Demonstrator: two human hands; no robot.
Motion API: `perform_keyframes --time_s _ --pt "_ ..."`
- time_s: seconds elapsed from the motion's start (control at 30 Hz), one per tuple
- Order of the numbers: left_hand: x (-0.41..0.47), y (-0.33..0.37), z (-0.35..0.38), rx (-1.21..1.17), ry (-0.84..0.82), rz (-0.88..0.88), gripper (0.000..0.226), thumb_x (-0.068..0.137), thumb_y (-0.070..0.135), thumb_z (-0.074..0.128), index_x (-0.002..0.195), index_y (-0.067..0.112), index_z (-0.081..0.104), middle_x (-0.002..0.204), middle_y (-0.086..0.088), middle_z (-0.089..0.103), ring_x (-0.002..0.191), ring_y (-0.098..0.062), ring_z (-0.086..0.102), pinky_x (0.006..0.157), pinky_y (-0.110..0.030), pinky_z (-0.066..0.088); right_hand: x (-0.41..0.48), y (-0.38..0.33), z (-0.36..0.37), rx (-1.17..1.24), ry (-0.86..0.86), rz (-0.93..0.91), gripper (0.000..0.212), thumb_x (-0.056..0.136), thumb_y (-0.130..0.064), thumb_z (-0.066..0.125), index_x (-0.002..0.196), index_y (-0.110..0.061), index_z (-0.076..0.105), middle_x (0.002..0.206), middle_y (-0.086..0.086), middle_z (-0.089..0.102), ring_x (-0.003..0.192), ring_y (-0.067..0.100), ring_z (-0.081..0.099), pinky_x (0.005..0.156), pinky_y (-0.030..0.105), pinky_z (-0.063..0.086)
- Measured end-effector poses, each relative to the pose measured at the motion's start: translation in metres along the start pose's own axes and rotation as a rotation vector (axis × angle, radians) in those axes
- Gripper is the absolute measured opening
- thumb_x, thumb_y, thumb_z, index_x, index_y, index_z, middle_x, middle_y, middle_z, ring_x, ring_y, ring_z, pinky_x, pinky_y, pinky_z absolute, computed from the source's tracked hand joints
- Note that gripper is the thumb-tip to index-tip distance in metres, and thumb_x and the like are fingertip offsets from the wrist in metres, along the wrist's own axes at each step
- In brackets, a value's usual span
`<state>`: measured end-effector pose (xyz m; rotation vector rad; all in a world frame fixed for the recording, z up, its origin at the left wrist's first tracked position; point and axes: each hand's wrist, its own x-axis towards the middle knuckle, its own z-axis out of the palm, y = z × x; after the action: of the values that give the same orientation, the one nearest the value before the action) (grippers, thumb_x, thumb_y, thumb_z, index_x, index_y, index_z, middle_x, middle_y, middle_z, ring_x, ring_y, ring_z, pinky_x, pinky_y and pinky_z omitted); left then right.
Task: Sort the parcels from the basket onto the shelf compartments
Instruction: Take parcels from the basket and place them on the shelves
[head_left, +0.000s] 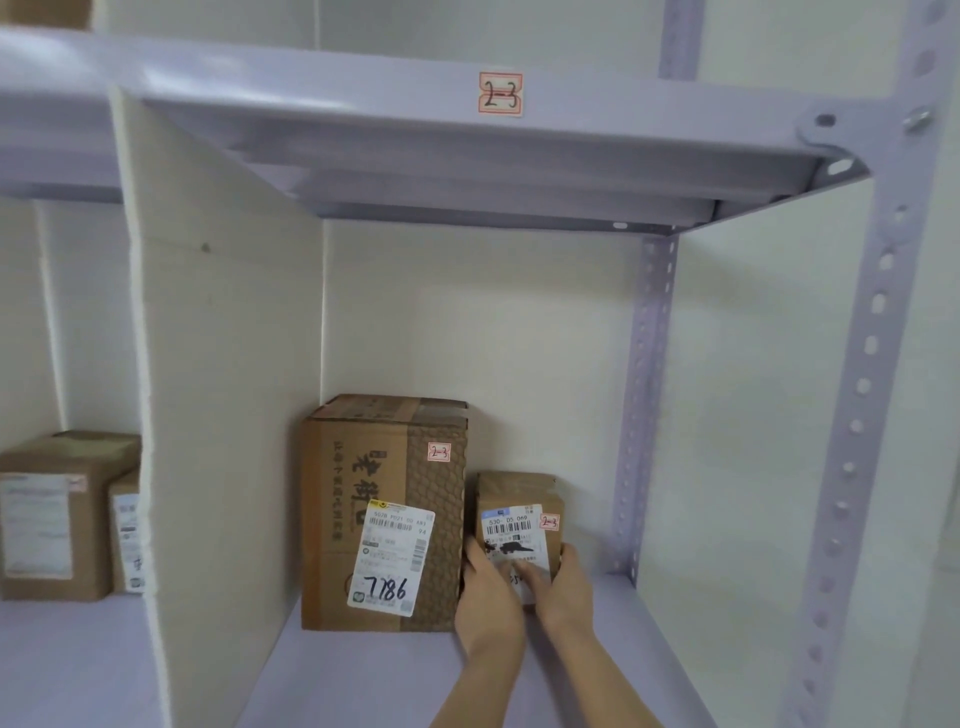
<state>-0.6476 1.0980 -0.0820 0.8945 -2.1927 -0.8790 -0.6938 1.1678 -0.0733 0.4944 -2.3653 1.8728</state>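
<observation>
**Small parcel held with both hands in compartment 2-3**

On my feed the small brown parcel (519, 525) stood upright on the shelf board (363, 675), towards the back of the right-hand compartment. It carried a white shipping label and a little red-edged sticker reading 2-3 (549, 521). The left hand (488, 603) clasped its lower left edge, thumb up along the side. The right hand (563, 587) gripped the lower right corner, with fingers laid across the bottom of the label. Both hands were closed on the parcel rather than spread. I could not tell whether its base fully rested on the board, because the hands hid it.

Just to the left, touching or nearly touching the parcel, stood a taller cardboard box (384, 509). It bore a 2-3 sticker of its own and a label with 7186 handwritten on it.

Above, the front edge of the upper shelf (311, 78) showed a 2-3 tag (500, 93). A white divider panel (223, 415) closed the compartment on the left. Beyond it, in the neighbouring bay, two more boxes (52, 514) stood side by side. A perforated lilac upright (852, 415) framed the right side, near me.
</observation>
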Motion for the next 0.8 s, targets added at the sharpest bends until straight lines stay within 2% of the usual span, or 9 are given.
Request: perform_keyframes --time_s 0.07,0.17,0.33,0.47,0.63,0.7,0.8 --pt "0.004 0.003 0.001 0.049 0.002 0.004 0.057 0.1 0.034 0.043 0.146 0.012 0.017 0.138 -0.009 0.051 0.122 -0.027 0.056 0.095 -0.041 0.049 0.004 0.001 0.001 -0.003 -0.004 0.008 0.033 0.086 -0.016 0.074 0.107 -0.018 0.049 0.098 0.0 0.064 0.087 0.019 0.061 0.071 0.027 0.049" --pt "0.007 0.007 0.002 0.076 -0.026 0.001 0.054 0.101 0.029 0.041 0.145 0.011 0.017 0.138 -0.005 0.052 0.116 -0.026 0.061 0.089 -0.038 0.05 0.009 0.004 0.002 -0.02 -0.01 -0.005 0.033 0.086 -0.018 0.073 0.109 -0.017 0.049 0.096 -0.002 0.063 0.087 0.018 0.06 0.062 0.015 0.041" --pt "0.01 0.014 0.003 0.06 0.005 -0.053 0.05 0.099 0.035 0.047 0.137 0.01 0.026 0.131 -0.006 0.055 0.111 -0.027 0.063 0.085 -0.037 0.051 0.013 0.009 0.004 -0.066 0.018 -0.025 0.03 0.085 -0.023 0.074 0.103 -0.019 0.05 0.091 -0.006 0.063 0.088 0.019 0.063 0.07 0.03 0.044" --pt "0.012 0.014 0.003 0.04 0.024 -0.053 0.044 0.099 0.03 0.046 0.134 0.009 0.03 0.129 -0.007 0.057 0.108 -0.029 0.065 0.081 -0.038 0.052 0.011 0.005 0.006 -0.077 0.039 -0.009 0.03 0.085 -0.027 0.074 0.102 -0.02 0.051 0.09 -0.007 0.062 0.085 0.019 0.061 0.068 0.027 0.039" --pt "0.009 0.014 -0.006 -0.018 -0.04 -0.056 0.047 0.1 0.03 0.044 0.138 0.008 0.027 0.137 -0.013 0.052 0.118 -0.034 0.058 0.09 -0.043 0.046 0.009 0.001 0.004 -0.06 -0.011 0.024 0.04 0.086 -0.021 0.074 0.118 -0.009 0.054 0.114 0.007 0.068 0.105 0.025 0.064 0.069 0.022 0.036" --pt "0.008 0.014 -0.011 -0.023 -0.075 -0.051 0.053 0.099 0.029 0.046 0.142 0.007 0.024 0.139 -0.015 0.048 0.123 -0.035 0.053 0.094 -0.043 0.045 0.009 -0.003 0.003 -0.089 -0.024 0.034 0.047 0.086 -0.02 0.073 0.125 -0.005 0.052 0.121 0.012 0.064 0.11 0.028 0.061 0.071 0.021 0.036" --pt "0.007 0.014 -0.014 -0.003 -0.1 -0.038 0.056 0.099 0.026 0.047 0.145 0.006 0.023 0.143 -0.015 0.043 0.13 -0.033 0.047 0.102 -0.041 0.042 0.009 -0.008 0.003 -0.127 -0.036 0.054 0.054 0.086 -0.021 0.073 0.13 -0.004 0.047 0.125 0.018 0.055 0.113 0.031 0.056 0.082 0.027 0.04"
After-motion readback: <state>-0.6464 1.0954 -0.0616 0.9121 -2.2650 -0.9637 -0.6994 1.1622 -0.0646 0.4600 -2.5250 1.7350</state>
